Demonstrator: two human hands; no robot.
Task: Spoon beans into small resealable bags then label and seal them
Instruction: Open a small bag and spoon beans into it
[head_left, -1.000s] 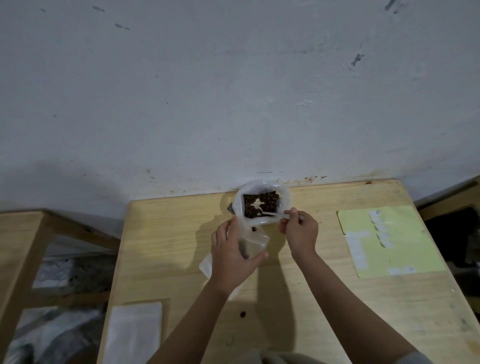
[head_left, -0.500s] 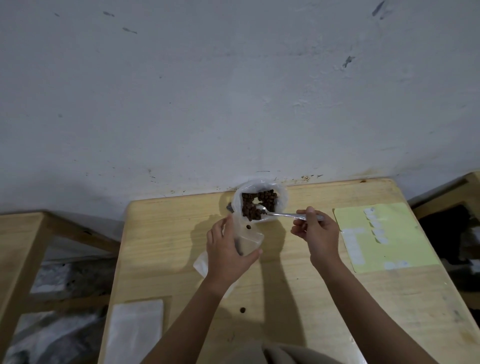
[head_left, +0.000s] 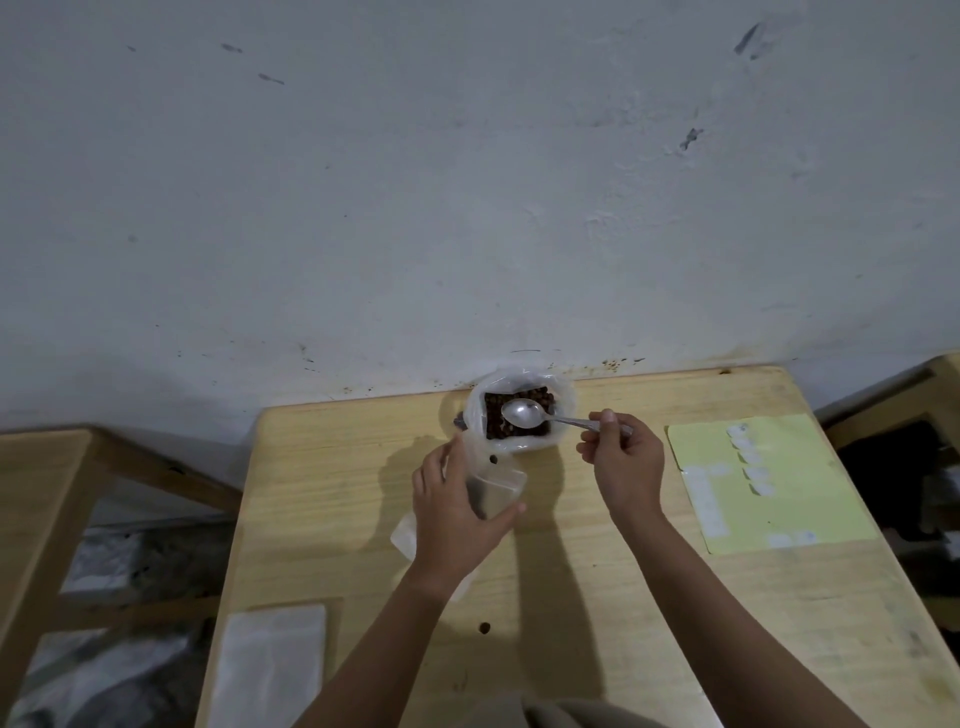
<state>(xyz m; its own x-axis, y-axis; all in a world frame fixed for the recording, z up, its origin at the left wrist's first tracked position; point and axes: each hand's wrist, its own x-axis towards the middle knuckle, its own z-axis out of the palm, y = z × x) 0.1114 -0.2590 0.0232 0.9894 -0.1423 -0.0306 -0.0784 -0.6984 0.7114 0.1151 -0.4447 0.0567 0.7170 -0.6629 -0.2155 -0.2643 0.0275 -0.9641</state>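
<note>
Plain, makeshift workroom or home packing corner, not a kitchen or lab: a bare light-wood bench (head_left: 571, 597) pushed against a scuffed, stained whitewashed wall (head_left: 467, 182), with similar raw wooden furniture on the left (head_left: 47, 493) and right (head_left: 945, 374) edges. The bench carries small-scale hand-packing supplies only: an open plastic bag of dark beans (head_left: 519, 415), a yellow sheet of white stickers (head_left: 769, 483), a stack of flat clear bags (head_left: 270, 665), and a couple of stray beans (head_left: 484, 627). Crumpled plastic lies on the floor (head_left: 104, 675) below left.
</note>
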